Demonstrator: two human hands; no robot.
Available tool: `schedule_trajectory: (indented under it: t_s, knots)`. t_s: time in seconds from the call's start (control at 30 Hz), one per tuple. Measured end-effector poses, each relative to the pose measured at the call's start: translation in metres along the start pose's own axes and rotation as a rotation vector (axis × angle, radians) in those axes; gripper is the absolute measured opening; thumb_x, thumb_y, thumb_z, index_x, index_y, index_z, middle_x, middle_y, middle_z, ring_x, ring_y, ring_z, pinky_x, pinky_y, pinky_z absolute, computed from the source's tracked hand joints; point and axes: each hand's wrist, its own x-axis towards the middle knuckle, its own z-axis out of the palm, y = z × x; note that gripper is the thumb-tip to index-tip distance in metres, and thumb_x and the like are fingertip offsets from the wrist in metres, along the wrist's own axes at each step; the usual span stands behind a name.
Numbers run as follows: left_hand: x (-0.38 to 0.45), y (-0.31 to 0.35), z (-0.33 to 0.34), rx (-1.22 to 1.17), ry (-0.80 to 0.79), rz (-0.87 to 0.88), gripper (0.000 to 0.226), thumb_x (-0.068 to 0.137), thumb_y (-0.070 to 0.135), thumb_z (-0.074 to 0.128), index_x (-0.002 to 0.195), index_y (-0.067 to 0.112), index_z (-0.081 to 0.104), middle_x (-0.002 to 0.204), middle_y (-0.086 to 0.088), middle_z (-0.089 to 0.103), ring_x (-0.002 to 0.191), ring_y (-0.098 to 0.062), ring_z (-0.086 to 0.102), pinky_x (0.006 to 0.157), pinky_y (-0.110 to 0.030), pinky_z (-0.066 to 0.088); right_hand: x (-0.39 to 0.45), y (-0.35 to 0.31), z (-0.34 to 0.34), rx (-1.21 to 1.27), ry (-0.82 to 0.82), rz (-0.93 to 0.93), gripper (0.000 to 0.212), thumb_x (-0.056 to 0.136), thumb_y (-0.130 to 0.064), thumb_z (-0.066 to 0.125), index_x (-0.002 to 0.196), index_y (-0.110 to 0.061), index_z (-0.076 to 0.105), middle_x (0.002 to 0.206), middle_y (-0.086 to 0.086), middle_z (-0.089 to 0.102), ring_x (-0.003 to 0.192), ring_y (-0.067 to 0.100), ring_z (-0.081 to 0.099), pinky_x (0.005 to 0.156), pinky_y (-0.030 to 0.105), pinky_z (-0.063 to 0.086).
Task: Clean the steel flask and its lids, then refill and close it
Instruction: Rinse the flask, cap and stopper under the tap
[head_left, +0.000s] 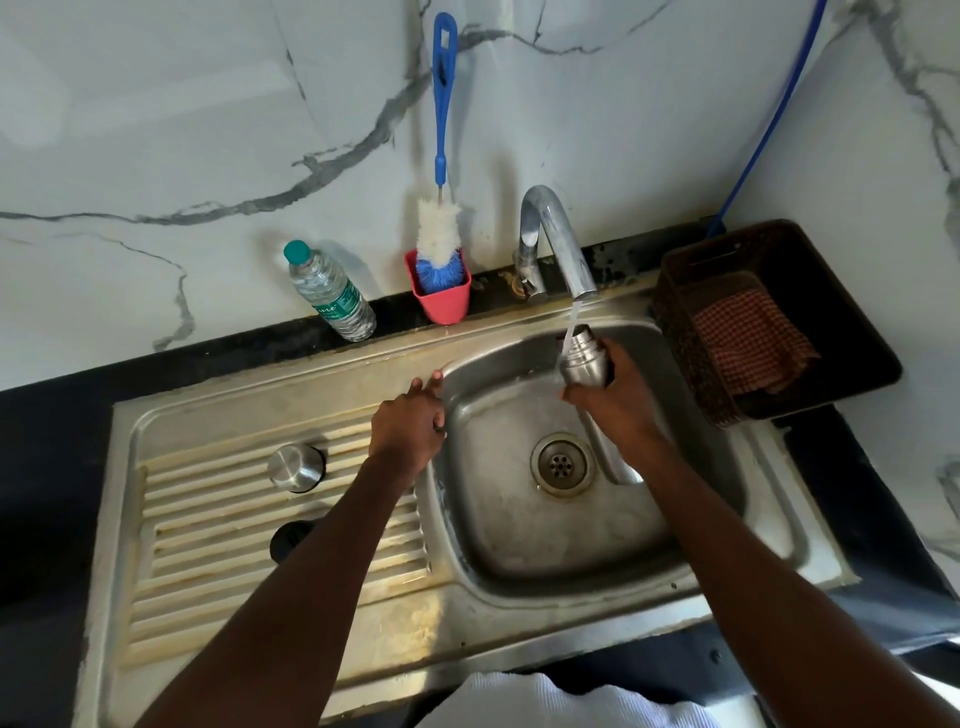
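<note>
My right hand (618, 397) grips the steel flask (584, 358) over the sink basin (519, 530), its open mouth under the tap (558, 239). Water runs from the spout into the flask. My left hand (410, 426) rests with loose, straight fingers on the basin's left rim and holds nothing. A steel lid (295, 466) stands on the ribbed drainboard (208, 519). A black inner lid (291, 538) lies nearer to me, partly hidden by my left forearm.
A blue-handled bottle brush (440, 228) stands in a red cup (441, 301) behind the sink. A plastic water bottle (330, 291) leans against the wall to its left. A brown basket (769, 322) with a checked cloth (750, 340) sits at the right.
</note>
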Motion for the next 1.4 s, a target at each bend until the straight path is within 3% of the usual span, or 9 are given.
schedule_trajectory:
  t_s: [0.13, 0.3, 0.4, 0.53, 0.7, 1.07, 1.13, 1.23, 1.4]
  knots:
    - [-0.001, 0.002, -0.004, 0.021, 0.008, 0.015, 0.024, 0.084, 0.036, 0.083, 0.107, 0.031, 0.076, 0.129, -0.003, 0.073, 0.102, -0.023, 0.076, 0.086, -0.035, 0.058, -0.001, -0.009, 0.013, -0.022, -0.151, -0.119, 0.086, 0.069, -0.006, 0.092, 0.143, -0.027, 0.053, 0.121, -0.009, 0.07, 0.108, 0.002, 0.067, 0.083, 0.007, 0.048]
    - [-0.001, 0.002, -0.002, 0.046, 0.025, 0.002, 0.037, 0.085, 0.035, 0.081, 0.121, 0.03, 0.073, 0.128, -0.004, 0.071, 0.102, -0.025, 0.075, 0.086, -0.04, 0.06, -0.002, 0.0, 0.007, 0.12, -0.084, -0.077, 0.086, 0.066, 0.004, 0.091, 0.14, -0.017, 0.053, 0.125, 0.0, 0.071, 0.111, 0.008, 0.069, 0.093, 0.033, 0.058]
    - [0.0, 0.001, -0.001, 0.052, 0.022, 0.005, 0.029, 0.085, 0.036, 0.08, 0.113, 0.03, 0.075, 0.114, 0.001, 0.075, 0.095, -0.023, 0.075, 0.081, -0.035, 0.058, -0.001, -0.008, 0.01, 0.132, -0.138, -0.088, 0.088, 0.068, 0.013, 0.087, 0.144, -0.013, 0.05, 0.129, 0.007, 0.068, 0.108, 0.001, 0.067, 0.087, 0.017, 0.054]
    - [0.0, -0.001, -0.001, 0.024, 0.036, -0.017, 0.013, 0.083, 0.035, 0.083, 0.092, 0.029, 0.076, 0.107, 0.002, 0.077, 0.094, -0.021, 0.076, 0.078, -0.03, 0.053, 0.002, -0.007, 0.007, 0.153, -0.153, -0.104, 0.088, 0.066, 0.011, 0.088, 0.143, -0.013, 0.052, 0.122, -0.002, 0.07, 0.101, -0.008, 0.067, 0.082, 0.009, 0.051]
    - [0.0, 0.002, 0.004, 0.054, 0.033, 0.009, 0.045, 0.086, 0.033, 0.079, 0.13, 0.032, 0.07, 0.139, -0.006, 0.067, 0.1, -0.026, 0.076, 0.083, -0.037, 0.06, 0.009, -0.003, 0.003, 0.049, -0.229, -0.134, 0.089, 0.066, 0.006, 0.091, 0.142, -0.019, 0.052, 0.125, -0.014, 0.067, 0.109, -0.013, 0.062, 0.088, 0.01, 0.05]
    - [-0.002, 0.005, 0.001, 0.056, 0.045, -0.012, 0.04, 0.089, 0.032, 0.075, 0.128, 0.032, 0.07, 0.144, -0.005, 0.065, 0.103, -0.024, 0.076, 0.086, -0.036, 0.058, 0.017, 0.002, 0.008, 0.159, -0.217, -0.084, 0.092, 0.067, 0.012, 0.087, 0.145, -0.021, 0.05, 0.125, -0.01, 0.067, 0.109, -0.005, 0.066, 0.086, 0.016, 0.054]
    - [-0.002, 0.003, 0.001, 0.056, 0.044, -0.002, 0.032, 0.088, 0.032, 0.077, 0.12, 0.032, 0.074, 0.134, -0.004, 0.07, 0.099, -0.025, 0.076, 0.083, -0.035, 0.058, 0.019, 0.001, 0.009, 0.1, -0.289, -0.113, 0.095, 0.065, 0.01, 0.089, 0.145, -0.023, 0.051, 0.128, -0.008, 0.067, 0.118, 0.004, 0.064, 0.096, 0.027, 0.055]
    - [-0.002, 0.002, -0.001, 0.023, 0.045, -0.014, 0.014, 0.085, 0.033, 0.08, 0.097, 0.029, 0.077, 0.099, 0.003, 0.077, 0.089, -0.023, 0.076, 0.077, -0.033, 0.054, 0.021, -0.001, 0.006, 0.141, -0.3, -0.085, 0.095, 0.068, 0.01, 0.088, 0.147, -0.026, 0.048, 0.129, -0.009, 0.066, 0.119, 0.006, 0.063, 0.09, 0.021, 0.055]
    - [0.0, 0.002, 0.006, 0.047, 0.056, -0.012, 0.029, 0.085, 0.032, 0.08, 0.113, 0.03, 0.075, 0.114, -0.001, 0.076, 0.092, -0.023, 0.076, 0.079, -0.035, 0.057, 0.02, 0.0, 0.002, 0.135, -0.318, -0.029, 0.08, 0.068, -0.011, 0.095, 0.136, -0.033, 0.058, 0.121, -0.007, 0.073, 0.112, 0.011, 0.069, 0.09, 0.027, 0.056]
